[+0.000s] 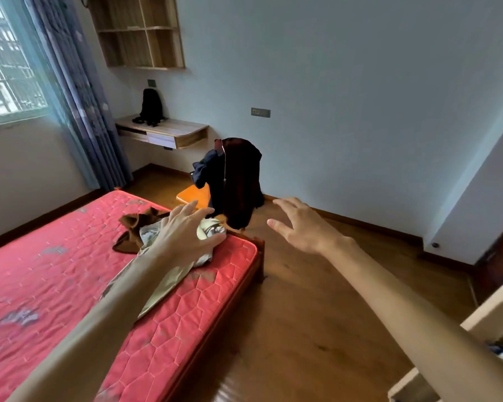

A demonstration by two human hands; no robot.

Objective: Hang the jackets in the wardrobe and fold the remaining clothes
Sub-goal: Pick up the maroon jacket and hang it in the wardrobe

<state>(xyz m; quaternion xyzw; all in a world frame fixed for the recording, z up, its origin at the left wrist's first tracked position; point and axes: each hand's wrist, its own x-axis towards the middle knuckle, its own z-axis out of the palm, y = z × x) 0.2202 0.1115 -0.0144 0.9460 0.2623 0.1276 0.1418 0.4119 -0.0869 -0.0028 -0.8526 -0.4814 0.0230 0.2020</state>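
Observation:
Dark jackets (235, 175) hang draped over the back of an orange chair (193, 195) beyond the bed's far corner. On the red mattress (70, 271) lie a brown garment (137, 224) and a pale grey-green patterned garment (209, 230) in a loose heap. My left hand (183, 230) is stretched out over the heap with fingers spread, holding nothing. My right hand (296, 224) is also held out with straight fingers, in the air to the right of the chair, apart from the jackets.
A wooden floor (317, 300) spreads right of the bed. A wall desk (163, 132) with a black backpack (151, 107) stands at the back, under wooden shelves (140, 33). A curtained window (9, 68) is left. A pale wooden frame (485, 317) shows at the lower right.

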